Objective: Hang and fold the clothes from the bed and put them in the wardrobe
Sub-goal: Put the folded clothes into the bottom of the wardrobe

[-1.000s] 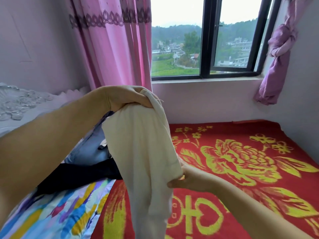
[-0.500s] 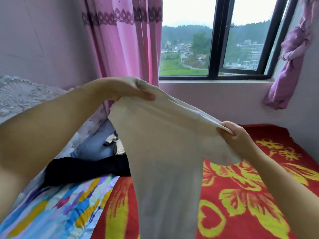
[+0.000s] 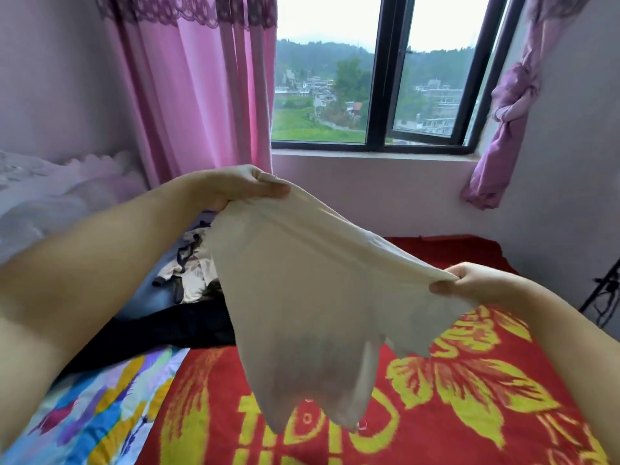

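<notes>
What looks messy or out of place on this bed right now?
A loose heap of unfolded clothes and a dark garment lie rumpled beside the patterned quilt. The cream garment, stretched between left hand and right hand, looks undamaged.

A garment (image 3: 302,297) hangs between both hands above the blanket (image 3: 436,414), clothes pile (image 3: 188,273) to its left
</notes>
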{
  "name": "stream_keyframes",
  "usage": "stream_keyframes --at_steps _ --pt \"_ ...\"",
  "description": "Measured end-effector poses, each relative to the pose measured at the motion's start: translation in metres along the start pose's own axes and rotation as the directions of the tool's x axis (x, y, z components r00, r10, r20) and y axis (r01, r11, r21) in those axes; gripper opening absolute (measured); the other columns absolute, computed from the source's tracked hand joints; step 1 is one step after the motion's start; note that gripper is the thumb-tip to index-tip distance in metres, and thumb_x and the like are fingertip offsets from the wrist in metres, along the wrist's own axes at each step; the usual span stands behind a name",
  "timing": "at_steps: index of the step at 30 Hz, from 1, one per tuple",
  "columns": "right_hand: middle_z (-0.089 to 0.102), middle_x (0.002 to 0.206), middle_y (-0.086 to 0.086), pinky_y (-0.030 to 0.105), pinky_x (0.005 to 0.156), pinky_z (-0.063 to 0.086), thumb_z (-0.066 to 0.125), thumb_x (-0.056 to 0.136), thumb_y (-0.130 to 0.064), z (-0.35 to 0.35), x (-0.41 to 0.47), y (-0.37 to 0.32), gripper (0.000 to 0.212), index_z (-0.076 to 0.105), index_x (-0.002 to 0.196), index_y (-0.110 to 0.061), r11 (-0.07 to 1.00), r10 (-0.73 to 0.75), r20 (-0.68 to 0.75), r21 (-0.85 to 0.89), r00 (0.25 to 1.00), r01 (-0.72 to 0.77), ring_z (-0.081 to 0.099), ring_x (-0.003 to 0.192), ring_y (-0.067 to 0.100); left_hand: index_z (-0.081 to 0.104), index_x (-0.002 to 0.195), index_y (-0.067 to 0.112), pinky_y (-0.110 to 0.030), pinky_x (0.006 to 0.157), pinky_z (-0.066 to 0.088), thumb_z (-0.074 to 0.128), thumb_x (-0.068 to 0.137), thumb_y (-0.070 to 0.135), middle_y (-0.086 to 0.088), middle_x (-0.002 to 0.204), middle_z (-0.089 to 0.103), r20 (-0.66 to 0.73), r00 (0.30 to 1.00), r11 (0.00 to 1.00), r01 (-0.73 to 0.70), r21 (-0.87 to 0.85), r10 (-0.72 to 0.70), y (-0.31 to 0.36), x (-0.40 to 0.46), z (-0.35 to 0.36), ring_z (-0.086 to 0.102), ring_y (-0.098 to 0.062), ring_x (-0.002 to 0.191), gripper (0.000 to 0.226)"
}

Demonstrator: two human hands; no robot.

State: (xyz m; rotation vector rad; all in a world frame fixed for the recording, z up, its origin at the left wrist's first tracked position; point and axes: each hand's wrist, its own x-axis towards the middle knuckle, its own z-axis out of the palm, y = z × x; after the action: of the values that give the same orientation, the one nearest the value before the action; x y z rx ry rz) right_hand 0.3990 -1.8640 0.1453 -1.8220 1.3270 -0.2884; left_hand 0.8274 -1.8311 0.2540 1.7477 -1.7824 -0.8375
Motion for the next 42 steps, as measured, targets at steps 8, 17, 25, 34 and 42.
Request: stream_keyframes --at_steps 8,17,25,34,42 --pt "0.066 0.074 0.011 0.036 0.057 0.058 0.046 0.090 -0.013 0.003 0.075 -0.017 0.023 0.063 0.075 -0.009 0.994 0.020 -0.469 -0.087 0.883 -0.069 0.065 0.059 0.027 0.070 0.113 0.011 -0.024 0.089 0.045 0.063 0.091 0.038 -0.007 0.116 0.068 -0.513 0.858 0.997 0.039 0.073 0.004 0.007 0.079 0.035 0.062 -0.024 0.108 0.035" --pt "0.058 0.072 0.008 0.013 0.036 0.038 0.045 0.094 -0.009 -0.017 0.062 -0.025 0.019 0.062 0.090 -0.002 0.986 0.017 -0.654 0.137 0.756 0.097 0.056 0.059 0.019 0.071 0.091 0.009 -0.013 0.064 0.042 0.067 0.090 0.020 0.016 0.061 0.058 -0.497 0.801 0.904 -0.421 -0.072 0.333 0.054 0.043 0.040 0.051 0.010 0.051 0.012" --pt "0.060 0.068 0.009 0.017 0.041 0.047 0.054 0.085 0.013 0.053 0.062 0.081 0.018 0.064 0.094 0.001 0.950 0.264 -0.363 0.258 0.894 -0.176 0.058 0.046 0.010 0.064 0.068 0.023 -0.013 0.055 0.033 0.065 0.091 0.021 0.019 0.055 0.050 0.114 0.945 0.950 -0.298 -0.088 0.307 -0.059 -0.041 0.191 0.041 0.004 0.053 0.023" --pt "0.071 0.080 0.020 0.043 0.077 0.054 0.053 0.075 0.018 0.238 0.032 0.280 0.036 0.069 0.069 -0.014 0.819 0.558 -0.143 0.250 0.817 -0.516 0.063 0.072 0.026 0.028 0.131 0.052 -0.044 0.078 0.050 0.027 0.097 0.044 -0.007 0.115 0.061 0.721 0.692 0.874 -0.334 0.354 -0.027 -0.230 -0.160 0.435 0.059 -0.039 0.101 0.034" --pt "0.061 0.063 0.005 0.023 0.052 0.035 0.048 0.068 0.004 0.290 0.018 0.298 0.022 0.060 0.061 -0.012 0.854 0.516 -0.229 0.065 0.825 -0.516 0.054 0.068 0.027 0.045 0.120 0.036 -0.042 0.067 0.048 0.040 0.093 0.021 -0.001 0.067 0.040 0.805 0.593 0.875 -0.385 0.294 -0.010 -0.252 -0.220 0.522 0.041 -0.027 0.060 0.031"
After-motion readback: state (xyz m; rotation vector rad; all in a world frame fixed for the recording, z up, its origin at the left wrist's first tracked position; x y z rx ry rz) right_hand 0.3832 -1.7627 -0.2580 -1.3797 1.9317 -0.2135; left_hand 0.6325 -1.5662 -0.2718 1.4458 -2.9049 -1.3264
